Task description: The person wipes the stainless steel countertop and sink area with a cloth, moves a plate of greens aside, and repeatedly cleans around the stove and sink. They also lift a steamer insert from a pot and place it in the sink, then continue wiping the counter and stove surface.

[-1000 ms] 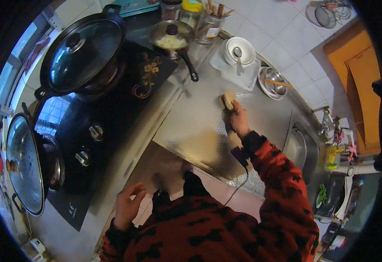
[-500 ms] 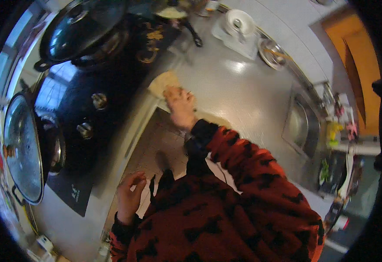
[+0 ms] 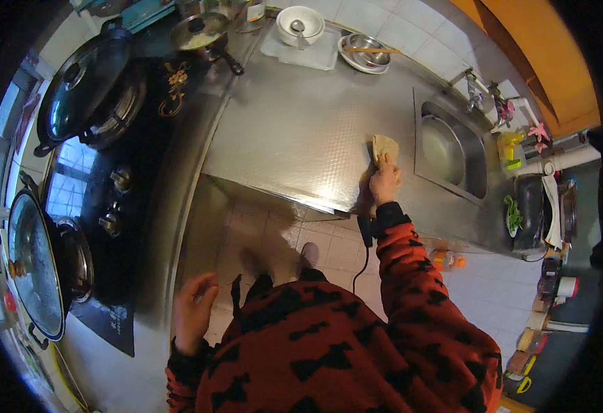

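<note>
My right hand (image 3: 385, 182) is closed on a folded tan cloth (image 3: 385, 149), pressed against the steel countertop (image 3: 294, 131) a little left of the sink. Its sleeve is red with black shapes. Low on the left, my left hand (image 3: 194, 310) hangs over the floor beside the counter edge, holding nothing, its fingers loosely curled and apart. Right of the cloth, the sink (image 3: 477, 162) has a round metal basin (image 3: 441, 153) in it, with pale liquid inside.
A black gas stove (image 3: 150, 138) on the left carries a lidded wok (image 3: 81, 89), a glass-lidded pan (image 3: 36, 268) and a small lidded pan (image 3: 198, 33). White bowls (image 3: 300, 26) and a steel bowl with chopsticks (image 3: 369, 51) line the wall. Green leaves (image 3: 513, 215) lie right of the sink.
My right hand has carried the cloth from the counter's edge beside the stove rightward to near the sink. The view has shifted to the right. My left hand stays low and empty.
</note>
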`<state>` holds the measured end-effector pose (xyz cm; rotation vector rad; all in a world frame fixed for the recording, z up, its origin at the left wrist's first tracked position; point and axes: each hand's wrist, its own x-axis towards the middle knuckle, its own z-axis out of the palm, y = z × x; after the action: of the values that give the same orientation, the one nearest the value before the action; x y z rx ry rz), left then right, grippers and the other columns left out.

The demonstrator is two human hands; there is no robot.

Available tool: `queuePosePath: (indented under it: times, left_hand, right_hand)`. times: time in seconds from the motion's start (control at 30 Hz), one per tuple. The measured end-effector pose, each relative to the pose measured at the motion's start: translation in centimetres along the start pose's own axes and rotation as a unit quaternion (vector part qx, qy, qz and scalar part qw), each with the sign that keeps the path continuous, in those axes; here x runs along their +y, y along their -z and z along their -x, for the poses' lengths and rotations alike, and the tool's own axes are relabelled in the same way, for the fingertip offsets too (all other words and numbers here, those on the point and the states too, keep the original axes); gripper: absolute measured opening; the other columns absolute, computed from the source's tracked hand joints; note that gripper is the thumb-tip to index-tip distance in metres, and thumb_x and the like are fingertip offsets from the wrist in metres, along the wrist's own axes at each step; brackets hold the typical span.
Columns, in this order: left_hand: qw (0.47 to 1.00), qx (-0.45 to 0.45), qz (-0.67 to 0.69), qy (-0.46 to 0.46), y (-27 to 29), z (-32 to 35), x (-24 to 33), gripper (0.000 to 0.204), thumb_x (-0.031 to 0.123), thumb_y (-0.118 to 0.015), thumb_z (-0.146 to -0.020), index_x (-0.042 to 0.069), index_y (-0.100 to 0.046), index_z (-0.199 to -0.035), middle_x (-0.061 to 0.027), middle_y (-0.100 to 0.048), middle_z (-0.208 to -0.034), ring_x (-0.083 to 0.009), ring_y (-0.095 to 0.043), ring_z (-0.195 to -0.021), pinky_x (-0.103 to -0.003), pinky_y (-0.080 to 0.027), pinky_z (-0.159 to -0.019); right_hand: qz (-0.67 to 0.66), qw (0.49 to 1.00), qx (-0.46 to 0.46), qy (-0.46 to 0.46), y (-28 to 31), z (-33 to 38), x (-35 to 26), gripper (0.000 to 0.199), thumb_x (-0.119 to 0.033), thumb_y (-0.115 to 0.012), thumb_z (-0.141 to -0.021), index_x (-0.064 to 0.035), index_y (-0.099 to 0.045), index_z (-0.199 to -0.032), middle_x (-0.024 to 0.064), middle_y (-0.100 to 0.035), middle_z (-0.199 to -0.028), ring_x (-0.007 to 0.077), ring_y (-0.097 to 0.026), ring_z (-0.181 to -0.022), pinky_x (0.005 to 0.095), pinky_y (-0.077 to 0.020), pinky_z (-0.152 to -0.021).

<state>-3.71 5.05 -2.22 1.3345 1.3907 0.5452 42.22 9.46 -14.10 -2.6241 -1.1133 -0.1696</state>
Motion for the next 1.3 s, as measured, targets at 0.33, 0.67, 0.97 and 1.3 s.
queuePosePath:
  times: [0.33, 0.67, 0.97, 1.3]
  left_hand:
    - [0.988, -0.095, -0.087, -0.081, -7.0, -1.1, 4.6, 0.024, 0.003, -0.061, -0.082, 0.003, -0.061, -0.106, -0.0081, -0.063, -0.091, -0.0163, -0.061, -0.087, -0.027, -0.047, -0.078]
    - [0.986, -0.131, -0.062, -0.08, -10.8, -0.6, 5.2, 0.025, 0.002, -0.059, -0.084, 0.002, -0.059, -0.109, -0.007, -0.061, -0.095, -0.0145, -0.058, -0.09, -0.026, -0.046, -0.081]
    - [0.988, -0.096, -0.067, -0.098, -13.2, 0.7, 6.0, 0.025, 0.001, -0.061, -0.08, 0.0, -0.061, -0.105, -0.009, -0.063, -0.089, -0.0155, -0.06, -0.084, -0.026, -0.047, -0.077]
    - [0.992, -0.108, -0.016, -0.067, -16.6, 0.3, 4.7, 0.022, 0.0, -0.061, -0.081, 0.0, -0.061, -0.103, -0.0086, -0.063, -0.087, -0.0153, -0.06, -0.08, -0.027, -0.048, -0.074]
  right_hand:
    - [-0.173, 0.968, -0.025, 0.182, 0.6, 9.3, -1.7, 0.05, 0.003, -0.055, -0.068, -0.0065, -0.053, -0.117, 0.0128, -0.051, -0.125, 0.033, -0.049, -0.103, 0.0448, -0.0371, -0.083]
    - [0.122, 0.988, 0.065, -0.069, 5.3, 6.3, 27.2, 0.048, 0.002, -0.052, -0.072, -0.0126, -0.055, -0.118, 0.0041, -0.047, -0.13, 0.0331, -0.042, -0.109, 0.0507, -0.0368, -0.082]
    - [-0.148, 0.966, 0.151, 0.146, 1.5, -5.4, 11.0, 0.039, 0.004, -0.055, -0.062, -0.0055, -0.061, -0.099, 0.0186, -0.058, -0.093, 0.0375, -0.053, -0.086, 0.0455, -0.04, -0.073]
    - [0.001, 0.985, -0.069, 0.158, 1.9, -5.3, 10.1, 0.047, -0.005, -0.052, -0.073, -0.0095, -0.05, -0.119, 0.003, -0.046, -0.128, 0.0319, -0.042, -0.108, 0.0481, -0.0361, -0.083]
